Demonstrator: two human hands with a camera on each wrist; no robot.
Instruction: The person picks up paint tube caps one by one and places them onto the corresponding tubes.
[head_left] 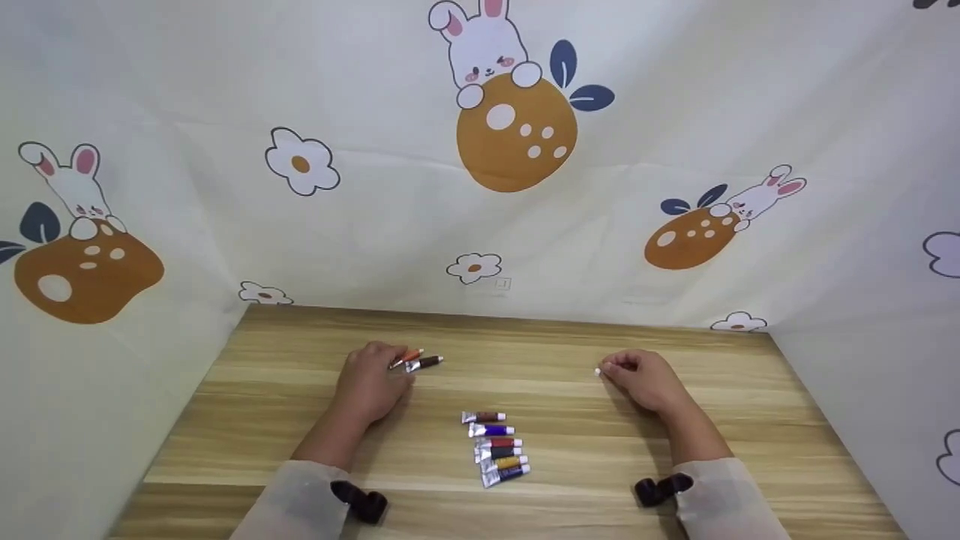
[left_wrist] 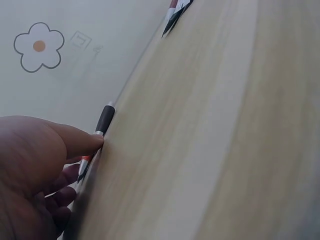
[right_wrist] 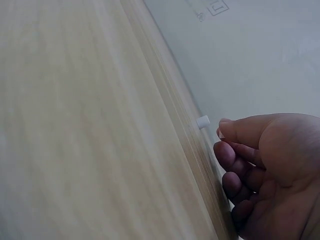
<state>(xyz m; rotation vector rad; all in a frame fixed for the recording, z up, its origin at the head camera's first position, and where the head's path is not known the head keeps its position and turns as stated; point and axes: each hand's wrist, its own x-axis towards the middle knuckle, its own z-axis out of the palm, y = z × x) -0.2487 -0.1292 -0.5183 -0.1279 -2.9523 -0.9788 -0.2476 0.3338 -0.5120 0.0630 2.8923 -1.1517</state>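
Observation:
My left hand [head_left: 371, 386] rests on the wooden table [head_left: 570, 439] at the left. Its thumb and curled fingers [left_wrist: 75, 142] pinch an orange paint tube [head_left: 409, 357], which shows under the thumb [left_wrist: 85, 162]. A brown paint tube [head_left: 427, 363] lies right beside it, its dark body [left_wrist: 105, 120] just past the thumb tip. My right hand [head_left: 645, 379] rests at the right with loosely curled fingers [right_wrist: 240, 132] that hold nothing. A small white cap [head_left: 598, 371] lies on the table just off the fingertips [right_wrist: 202, 122], with a thin gap between.
Several paint tubes lie in a row [head_left: 496, 446] at the table's middle front, their ends visible [left_wrist: 174, 14] in the left wrist view. Fabric walls printed with rabbits and flowers [head_left: 517, 127] close in the back and both sides. Black wrist mounts [head_left: 360, 501] sit on both sleeves.

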